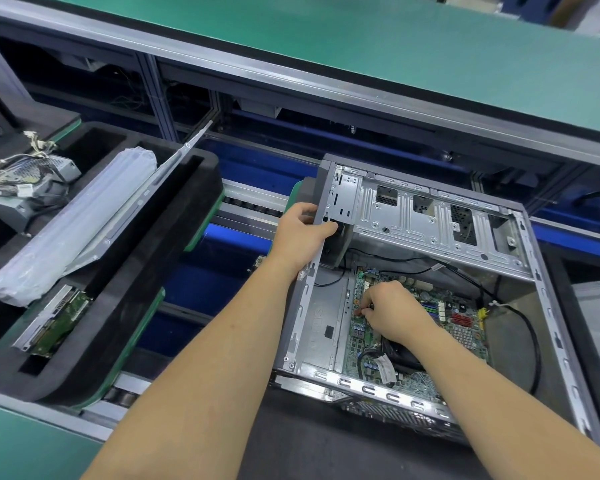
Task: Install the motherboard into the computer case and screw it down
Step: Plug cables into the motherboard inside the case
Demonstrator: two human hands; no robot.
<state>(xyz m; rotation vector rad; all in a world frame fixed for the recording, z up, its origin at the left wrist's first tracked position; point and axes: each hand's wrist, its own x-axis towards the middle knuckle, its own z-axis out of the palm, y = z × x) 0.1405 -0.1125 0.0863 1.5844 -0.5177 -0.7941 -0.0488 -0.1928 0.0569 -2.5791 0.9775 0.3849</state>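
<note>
Grey computer case (548,344) holds the green motherboard (461,320) inside.

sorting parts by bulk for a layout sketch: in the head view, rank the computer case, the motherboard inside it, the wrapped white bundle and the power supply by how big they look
1. computer case
2. wrapped white bundle
3. motherboard, partly hidden by the right hand, so unsure against the bundle
4. power supply

An open computer case (430,289) lies on its side on a dark bench (309,445), with the green motherboard (461,317) flat inside it. The left hand (302,233) grips the case's upper left edge. The right hand (392,313) reaches inside, fingers (368,306) pinched together at the board's left edge. At the left, a black foam tray (174,271) holds wrapped parts.
</note>
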